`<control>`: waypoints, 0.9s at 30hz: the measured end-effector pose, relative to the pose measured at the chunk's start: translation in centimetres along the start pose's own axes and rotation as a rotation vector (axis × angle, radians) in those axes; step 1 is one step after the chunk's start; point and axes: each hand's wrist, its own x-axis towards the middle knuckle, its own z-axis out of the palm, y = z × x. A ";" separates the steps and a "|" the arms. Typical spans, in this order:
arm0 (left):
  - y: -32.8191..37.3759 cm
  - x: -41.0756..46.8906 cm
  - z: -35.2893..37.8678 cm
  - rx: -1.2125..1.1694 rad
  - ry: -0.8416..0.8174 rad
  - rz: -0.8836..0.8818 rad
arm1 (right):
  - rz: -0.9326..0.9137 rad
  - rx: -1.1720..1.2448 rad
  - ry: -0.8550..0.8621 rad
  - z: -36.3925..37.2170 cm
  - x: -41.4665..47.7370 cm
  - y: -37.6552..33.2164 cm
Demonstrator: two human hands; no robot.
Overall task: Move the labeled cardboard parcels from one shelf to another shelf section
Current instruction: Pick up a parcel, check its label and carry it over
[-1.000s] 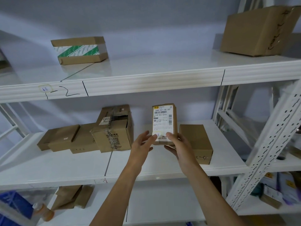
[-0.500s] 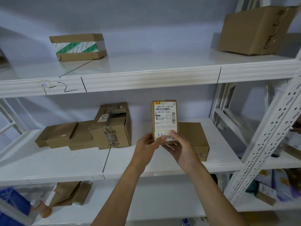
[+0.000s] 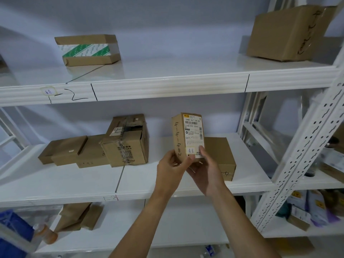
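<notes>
Large carton (image 3: pixel 290 32): top cut by frame edge. Blue crate (image 3: pixel 13 231): cropped at left, blurred. Held parcel (image 3: pixel 188 136): label print too small to read; base hidden by fingers (image 3: pixel 202 151).

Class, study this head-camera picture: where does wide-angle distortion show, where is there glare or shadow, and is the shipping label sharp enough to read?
Head view: the perforated upright leans strongly, a wide-angle effect; soft glare lies on the top shelf; shadow sits behind the striped-tape box; the held parcel shows readable large code characters, its fine print blurred.

Labeled parcel (image 3: pixel 188 135) upright before middle shelf (image 3: pixel 186 189), plain box (image 3: pixel 219 157) behind, box cluster (image 3: pixel 104 148) left
</notes>
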 end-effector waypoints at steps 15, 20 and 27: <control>-0.7 -0.2 0.2 -0.042 -0.046 -0.018 | -0.037 -0.069 0.023 -0.3 0.1 0.8; -0.8 0.4 -0.6 -0.064 -0.092 -0.188 | -0.293 -0.603 0.241 0.9 -0.4 1.4; -1.1 0.2 -0.7 -0.184 -0.135 -0.331 | -0.639 -0.965 0.312 1.8 -1.5 3.3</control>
